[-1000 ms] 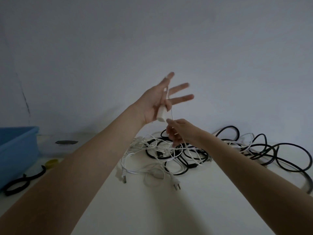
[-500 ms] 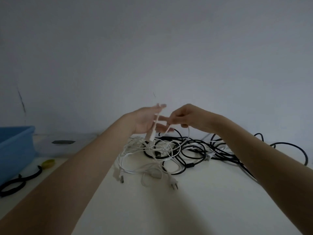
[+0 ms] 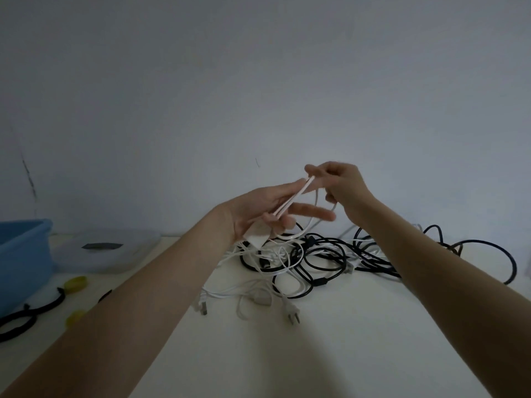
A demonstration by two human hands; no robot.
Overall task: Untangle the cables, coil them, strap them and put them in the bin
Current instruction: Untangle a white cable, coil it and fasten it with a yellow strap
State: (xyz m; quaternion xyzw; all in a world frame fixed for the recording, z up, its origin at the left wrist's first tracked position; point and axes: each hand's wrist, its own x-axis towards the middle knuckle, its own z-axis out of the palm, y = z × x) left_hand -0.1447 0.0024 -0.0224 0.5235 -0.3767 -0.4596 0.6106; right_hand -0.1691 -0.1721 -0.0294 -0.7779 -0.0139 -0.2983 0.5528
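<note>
While both of your arms reach out over the pale table [image 3: 330, 354], your left hand [image 3: 264, 209] is raised palm-up above the heap of cables, its fingers mostly straight and spread. Two strands of a thin white cable [image 3: 290, 201] run diagonally across that palm, and the thumb presses them down near a white block [image 3: 257, 239] that hangs at the heel of the hand. Your right hand [image 3: 343, 182], just to the right and a little higher, has its fingers curled and pinches the same white cable at the far end of the strands; from there a loop drops down and swings back under the left fingers.

Below your hands, at the far middle of the table, white cables [image 3: 273, 261] and black cables [image 3: 324, 259] lie knotted together in one pile. More black cable [image 3: 488, 245] trails off to the right in wide loops. Nearer you, a white lead ends in a two-pin plug [image 3: 291, 311], and another white connector [image 3: 202, 305] lies to its left.

At the far left edge stands the blue bin [image 3: 20, 259], well apart from the pile. Beside it, toward the wall, lies a clear lid [image 3: 106, 251] with a dark label. Black straps [image 3: 26, 314] and two small yellow things [image 3: 75, 283], too blurred to identify, lie on the table in front of the bin. A plain grey wall [image 3: 258, 81] fills the background.
</note>
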